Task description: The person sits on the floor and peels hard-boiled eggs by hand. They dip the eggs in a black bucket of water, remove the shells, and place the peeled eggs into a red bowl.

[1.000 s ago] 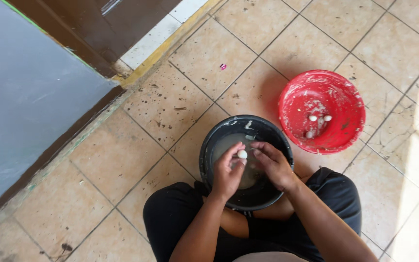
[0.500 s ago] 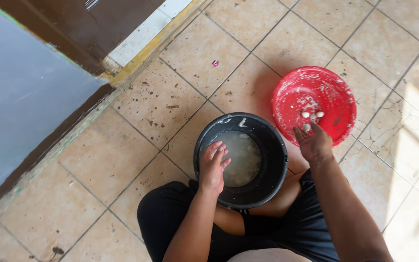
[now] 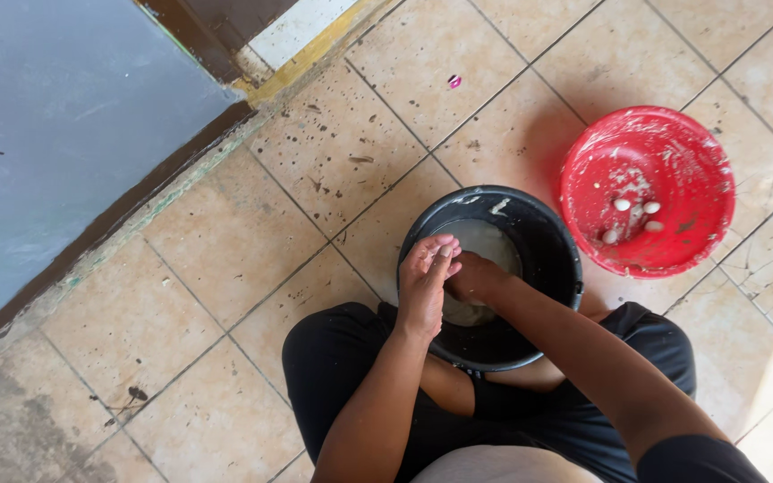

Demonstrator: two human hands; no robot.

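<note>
Two round vessels are seen on the tiled floor (image 3: pixel 333 161): a black bucket (image 3: pixel 552 259) set between the seated person's knees, and a red bowl (image 3: pixel 673 152) lying just beside it, up and to the right. No label or printed sign can be made out on either vessel; the red bowl is smeared with pale streaks, and a few small white balls (image 3: pixel 634 217) are gathered near its lower middle. A tiny pink scrap (image 3: pixel 454 81) is seen on a tile well above the bucket. Pale, cloudy liquid or batter (image 3: pixel 485 246) is held in the bucket, and a white smear is visible on its far inner wall. Both hands are placed over the bucket's near left part, touching each other. The left hand (image 3: pixel 424 284) is held with its fingers curled upward and its fingertips pressed against the right hand (image 3: pixel 474 275), which is bunched into a loose fist dipped toward the pale liquid. Whether anything is gripped between them cannot be told, since the palms are hidden. The bowl with the white balls is left well apart from both hands. A grey-blue wall (image 3: pixel 64 134) with a dark base strip is seen at the upper left.
</note>
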